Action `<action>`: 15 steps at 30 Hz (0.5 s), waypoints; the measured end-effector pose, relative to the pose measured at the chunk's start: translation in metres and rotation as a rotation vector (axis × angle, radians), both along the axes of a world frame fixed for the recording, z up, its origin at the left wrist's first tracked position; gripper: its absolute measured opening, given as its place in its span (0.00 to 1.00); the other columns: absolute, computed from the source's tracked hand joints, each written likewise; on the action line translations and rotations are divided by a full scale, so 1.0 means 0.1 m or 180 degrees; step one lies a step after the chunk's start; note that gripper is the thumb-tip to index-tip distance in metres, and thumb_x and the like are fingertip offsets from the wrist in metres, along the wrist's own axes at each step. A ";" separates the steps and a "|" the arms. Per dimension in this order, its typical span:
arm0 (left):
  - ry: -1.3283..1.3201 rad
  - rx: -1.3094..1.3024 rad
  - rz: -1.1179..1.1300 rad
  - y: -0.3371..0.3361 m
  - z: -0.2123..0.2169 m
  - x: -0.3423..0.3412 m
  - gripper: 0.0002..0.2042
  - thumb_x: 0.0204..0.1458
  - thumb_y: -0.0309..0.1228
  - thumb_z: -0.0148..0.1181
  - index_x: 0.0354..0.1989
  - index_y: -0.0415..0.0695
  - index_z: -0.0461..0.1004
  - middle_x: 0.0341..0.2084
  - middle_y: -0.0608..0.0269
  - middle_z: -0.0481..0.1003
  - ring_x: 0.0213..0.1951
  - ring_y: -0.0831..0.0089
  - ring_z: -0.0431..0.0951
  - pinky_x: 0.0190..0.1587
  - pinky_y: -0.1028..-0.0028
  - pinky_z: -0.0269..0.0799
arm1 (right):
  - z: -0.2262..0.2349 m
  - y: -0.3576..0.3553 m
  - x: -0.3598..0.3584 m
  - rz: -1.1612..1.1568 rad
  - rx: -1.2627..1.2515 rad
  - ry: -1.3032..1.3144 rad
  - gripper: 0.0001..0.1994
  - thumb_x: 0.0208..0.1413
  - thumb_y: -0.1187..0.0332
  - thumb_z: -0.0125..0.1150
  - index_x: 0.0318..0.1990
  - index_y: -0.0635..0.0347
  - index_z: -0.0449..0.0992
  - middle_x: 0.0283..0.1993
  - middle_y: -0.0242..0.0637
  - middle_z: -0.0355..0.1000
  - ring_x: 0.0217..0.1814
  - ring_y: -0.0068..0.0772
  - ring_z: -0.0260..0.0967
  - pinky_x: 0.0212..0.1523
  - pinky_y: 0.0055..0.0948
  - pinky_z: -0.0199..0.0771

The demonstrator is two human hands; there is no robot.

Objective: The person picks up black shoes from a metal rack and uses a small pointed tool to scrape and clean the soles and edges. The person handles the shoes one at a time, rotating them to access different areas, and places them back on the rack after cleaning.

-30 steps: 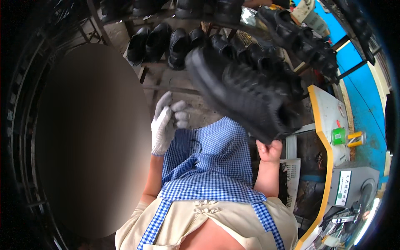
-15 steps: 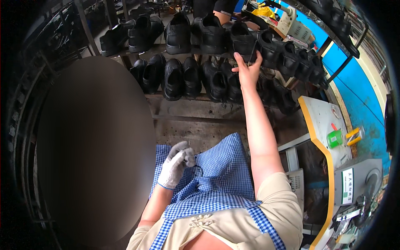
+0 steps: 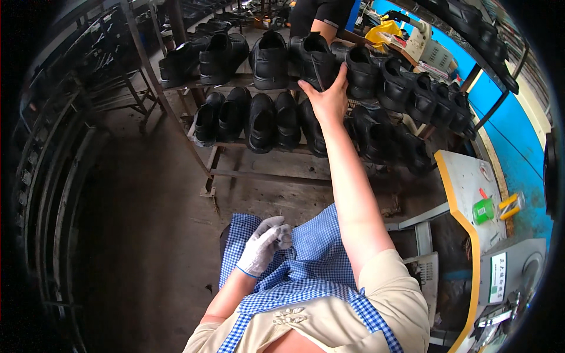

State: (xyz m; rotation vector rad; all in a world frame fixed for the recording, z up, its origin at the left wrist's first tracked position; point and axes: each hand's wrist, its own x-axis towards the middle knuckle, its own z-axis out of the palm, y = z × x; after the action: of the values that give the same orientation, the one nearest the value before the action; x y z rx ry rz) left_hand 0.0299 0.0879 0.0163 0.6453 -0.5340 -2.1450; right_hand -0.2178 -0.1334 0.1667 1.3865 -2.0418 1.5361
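My bare right hand (image 3: 329, 105) reaches up to the upper shelf, thumb and fingers spread round the heel of a black shoe (image 3: 318, 57). A thin dark line runs slantwise down the back of that shoe; I cannot tell what it is. My left hand (image 3: 263, 244), in a white and grey knitted glove, is closed in front of the blue checked apron (image 3: 318, 235). Whatever its curled fingers may hold is hidden. Beside the gripped shoe stand another black shoe (image 3: 271, 62) on the left and one (image 3: 362, 73) on the right, heels toward me.
A metal rack (image 3: 265, 175) carries two rows of black shoes. To the right stands a white table (image 3: 462, 176) with a yellow edge, a green container (image 3: 483, 210) and a grey machine (image 3: 500, 273). A co-worker's arm (image 3: 323, 29) shows behind the rack. More metal racks (image 3: 59, 223) line the left.
My right hand has moved left, from one shoe on the upper shelf to the neighbouring one. My left hand stays closed near the apron. The view has shifted slightly, uncovering the floor at the left.
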 end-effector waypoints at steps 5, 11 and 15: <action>0.0194 0.0016 -0.0125 -0.01 -0.07 -0.01 0.18 0.60 0.32 0.60 0.56 0.43 0.67 0.41 0.58 0.74 0.39 0.71 0.74 0.41 0.69 0.71 | -0.03 -0.17 -0.07 -0.0023 -0.0030 -0.0421 0.55 0.39 0.45 0.76 0.70 0.66 0.52 0.64 0.62 0.64 0.63 0.60 0.66 0.62 0.46 0.67; 0.0088 -0.0004 -0.0015 -0.07 -0.07 0.02 0.21 0.58 0.33 0.62 0.58 0.42 0.66 0.42 0.60 0.73 0.40 0.71 0.73 0.41 0.69 0.71 | -0.36 0.79 -0.21 0.1310 -0.1087 -0.1138 0.43 0.44 0.59 0.76 0.65 0.67 0.60 0.62 0.51 0.67 0.61 0.46 0.69 0.61 0.38 0.68; 0.0326 -0.0238 -0.0126 -0.21 -0.02 -0.03 0.24 0.55 0.36 0.66 0.58 0.46 0.66 0.42 0.62 0.72 0.40 0.72 0.72 0.41 0.69 0.71 | -0.77 1.78 -0.37 0.1645 -0.1301 -0.2637 0.32 0.47 0.72 0.68 0.62 0.60 0.64 0.55 0.37 0.69 0.43 0.25 0.71 0.36 0.22 0.73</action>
State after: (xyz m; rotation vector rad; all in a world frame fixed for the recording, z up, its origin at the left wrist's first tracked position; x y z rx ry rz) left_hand 0.0268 0.0671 0.0141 0.4844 -0.5725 -2.1711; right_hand -0.2543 0.0449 0.0897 1.2800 -1.5671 2.9389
